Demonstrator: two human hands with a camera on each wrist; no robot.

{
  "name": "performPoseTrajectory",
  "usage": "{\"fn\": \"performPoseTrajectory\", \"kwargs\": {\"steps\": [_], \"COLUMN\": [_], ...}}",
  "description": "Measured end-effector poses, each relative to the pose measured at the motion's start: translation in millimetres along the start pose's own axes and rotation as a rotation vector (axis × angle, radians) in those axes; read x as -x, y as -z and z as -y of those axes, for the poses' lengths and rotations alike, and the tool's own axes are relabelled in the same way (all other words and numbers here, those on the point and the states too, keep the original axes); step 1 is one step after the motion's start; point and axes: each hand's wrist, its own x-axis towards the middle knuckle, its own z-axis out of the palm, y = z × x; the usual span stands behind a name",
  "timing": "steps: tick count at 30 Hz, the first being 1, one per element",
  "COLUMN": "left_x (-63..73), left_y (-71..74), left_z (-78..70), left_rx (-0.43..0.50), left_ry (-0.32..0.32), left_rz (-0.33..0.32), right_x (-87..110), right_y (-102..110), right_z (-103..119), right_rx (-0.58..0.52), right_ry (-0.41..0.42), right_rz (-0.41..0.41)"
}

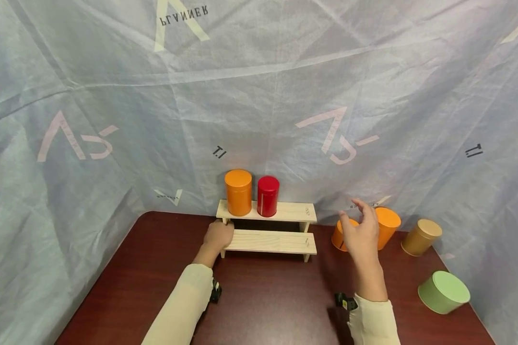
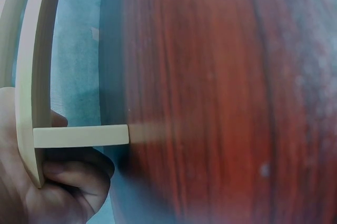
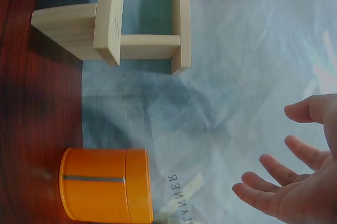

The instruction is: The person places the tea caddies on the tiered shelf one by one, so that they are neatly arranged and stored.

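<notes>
Near the back edge of the tabletop (image 1: 155, 258), the left hand (image 1: 218, 235) grips the shelf (image 1: 269, 241) while the right hand (image 1: 363, 232), spread and empty, hovers by the small orange can (image 1: 338, 239), likely light, stiff, slick, best held round its sides.

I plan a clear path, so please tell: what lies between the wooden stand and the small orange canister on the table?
Between the wooden stand and the small orange canister, the head view shows only a bare strip of dark-red tabletop.

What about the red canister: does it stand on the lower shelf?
No, the red canister stands on the upper shelf, beside an orange canister.
</notes>
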Motion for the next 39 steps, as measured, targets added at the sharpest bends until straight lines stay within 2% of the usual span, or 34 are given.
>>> {"fn": "performPoseTrajectory", "kwargs": {"steps": [5,12,25,34,39], "left_x": [-2.3,-2.1,-1.6,-1.8,-1.3], "left_y": [-0.4,0.8,0.4,0.4,0.7], "left_z": [0.6,-0.2,0.9,0.5,0.6], "left_rx": [-0.01,-0.013,-0.007,-0.021,-0.017], "left_ry": [-0.009,-0.006,-0.002,-0.014,-0.016], "left_rz": [0.012,0.025,0.025,0.016,0.02], "right_x": [-2.0,-4.7,-14.0,-19.3,-21.6], "right_y": [3.3,11.5,23.9,28.7,32.0], "right_z": [-2.7,-12.6,-36.1,-53.3,-61.7], "right_rx": [0.031,0.018,0.005,-0.027,-0.03], "right_ry": [-0.001,0.009,-0.027,-0.105,-0.177], "right_rz": [-0.04,-0.123,-0.287,-0.283,-0.238]}}
